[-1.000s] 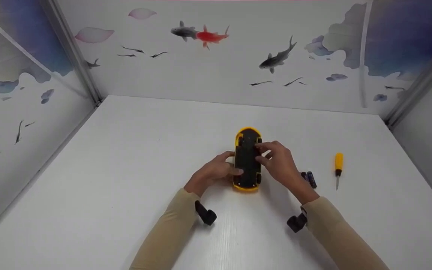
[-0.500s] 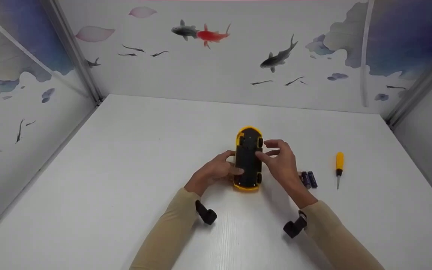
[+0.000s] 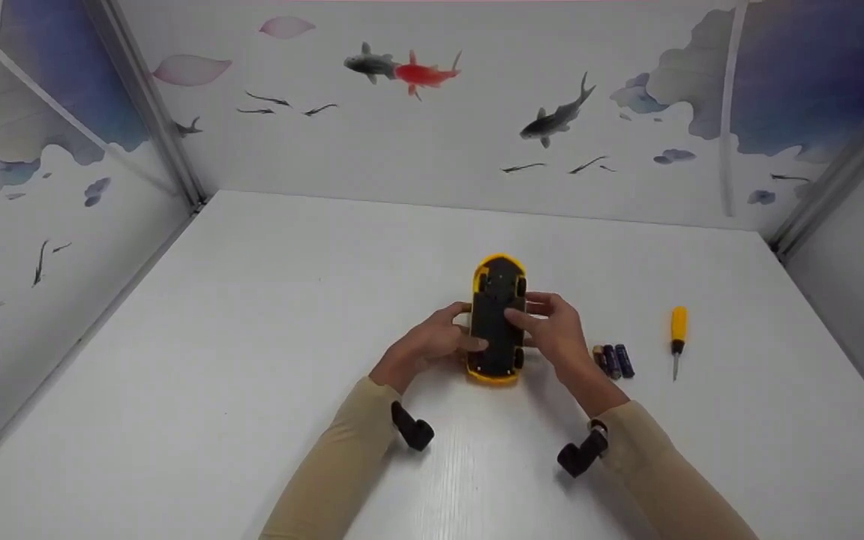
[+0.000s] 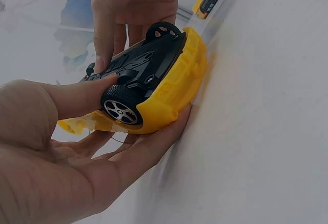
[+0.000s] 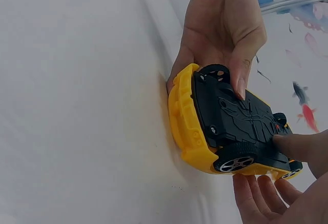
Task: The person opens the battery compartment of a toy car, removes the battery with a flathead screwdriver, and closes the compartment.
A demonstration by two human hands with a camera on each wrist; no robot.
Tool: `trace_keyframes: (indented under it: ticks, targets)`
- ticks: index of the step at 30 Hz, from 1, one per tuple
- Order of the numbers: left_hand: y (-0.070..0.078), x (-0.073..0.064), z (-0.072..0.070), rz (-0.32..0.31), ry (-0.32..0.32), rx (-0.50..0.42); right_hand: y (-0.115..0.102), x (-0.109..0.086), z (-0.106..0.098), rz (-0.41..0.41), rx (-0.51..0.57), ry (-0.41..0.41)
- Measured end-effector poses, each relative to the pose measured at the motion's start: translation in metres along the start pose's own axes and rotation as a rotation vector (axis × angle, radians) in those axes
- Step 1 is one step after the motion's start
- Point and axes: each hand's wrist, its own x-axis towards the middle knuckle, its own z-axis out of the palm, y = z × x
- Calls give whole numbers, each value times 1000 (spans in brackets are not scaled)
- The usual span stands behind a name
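Note:
A yellow toy car point(image 3: 493, 315) is held upside down, its black underside and wheels facing up. My left hand point(image 3: 432, 337) grips its left side, the thumb point(image 4: 77, 97) lying on the underside beside a wheel and the fingers beneath the yellow body. From the opposite side my right hand point(image 3: 561, 330) holds the car too. Its thumb point(image 5: 292, 146) presses on the black underside, while the other fingers point(image 5: 264, 196) curl along the yellow edge. The tabletop lies close to one end of the car in the right wrist view; contact cannot be told.
Three small batteries point(image 3: 612, 361) lie side by side on the white table point(image 3: 289, 337), right of the right hand. Farther right is a screwdriver point(image 3: 678, 326) with a yellow handle. Fish-printed walls point(image 3: 439, 150) enclose the back and sides.
The right hand's fingers come off the car's underside and now wrap its right edge, thumb on top. The batteries show more fully. The left hand and the car hardly move.

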Motion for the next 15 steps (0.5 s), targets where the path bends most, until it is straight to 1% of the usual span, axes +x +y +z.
trace_keyframes:
  ticks: [4,15]
  targets:
    - [0,0,0,6,-5,-8,-1,0,0,2,2,-7]
    - [-1,-2,-1,58,-17,46,1,-2,2,-27,-2,17]
